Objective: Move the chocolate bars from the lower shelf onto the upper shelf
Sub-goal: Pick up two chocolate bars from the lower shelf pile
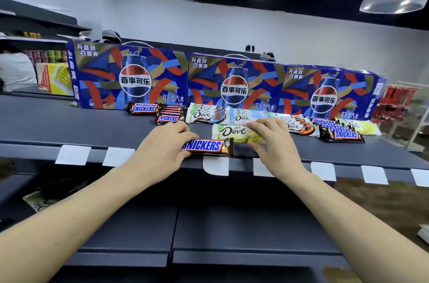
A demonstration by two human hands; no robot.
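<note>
My left hand (162,145) grips a Snickers bar (206,146); my right hand (271,136) grips a Dove bar (232,132) on the upper shelf (69,125).

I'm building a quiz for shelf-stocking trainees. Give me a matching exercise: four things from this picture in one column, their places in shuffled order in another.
Things:
1. Snickers bar
2. green Dove bar
3. Pepsi boxes
4. white label tags

Places:
A. at the back of the upper shelf
B. in the right hand
C. along the shelf's front edge
D. in the left hand

Pairs: 1-D, 2-B, 3-A, 4-C
</note>
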